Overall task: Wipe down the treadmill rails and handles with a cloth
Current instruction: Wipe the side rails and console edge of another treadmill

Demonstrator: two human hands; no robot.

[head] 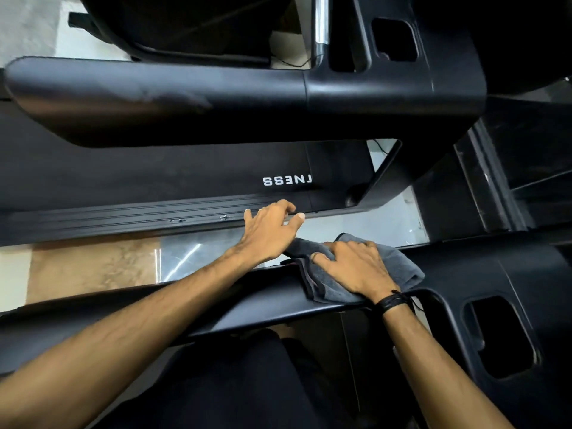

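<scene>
Smooth black handrail (247, 308) (matte); soft grey cloth (399, 270)

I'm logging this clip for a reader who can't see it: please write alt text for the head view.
A person's right hand presses a grey cloth onto the near treadmill handrail. The left hand reaches forward, holding nothing, above the tiled floor beside the treadmill deck; the far handrail shows a pale smudge.

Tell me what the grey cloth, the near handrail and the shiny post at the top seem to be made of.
Grey cloth: looks like soft microfibre or terry, matte and fuzzy, folding limply under the right hand.
Near handrail: probably moulded plastic or foam-coated, matte black with a soft sheen.
Shiny post: seems polished or chromed metal, given its bright mirror-like streaks.
</scene>
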